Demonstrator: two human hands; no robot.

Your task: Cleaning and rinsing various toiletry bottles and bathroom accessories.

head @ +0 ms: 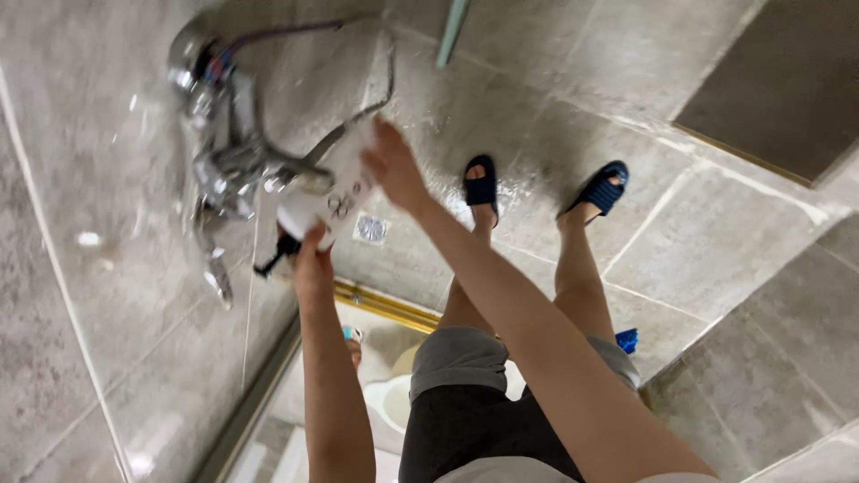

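Looking down from head cam into a tiled shower area; both hands up at the wall fitting; left hand (311, 259) closed round the lower end of a white shower head (333, 199), fingers wrapped under it, firm hold by the look; right hand (394, 165) laid against the upper right side of the same shower head, fingers partly spread and curved, touching it; cannot tell if it grips or only steadies, motion blur there; shower head sits just beside the chrome mixer tap (234, 170) on the grey wall (80, 233), touching or nearly so at the tap's right end; long axis of shower head runs from lower left up to upper right, i.e. from left hand toward right hand; so it lies between the two hands, left at the low end, right at the high end, both equally near; thin hose (380, 85) loops from above the tap round to the shower head; below: floor drain (370, 229) set in wet floor tiles (716, 233), person's feet in blue slippers (483, 188) standing apart, drain just left of them; gold-coloured threshold strip (385, 304) near knee level in frame.
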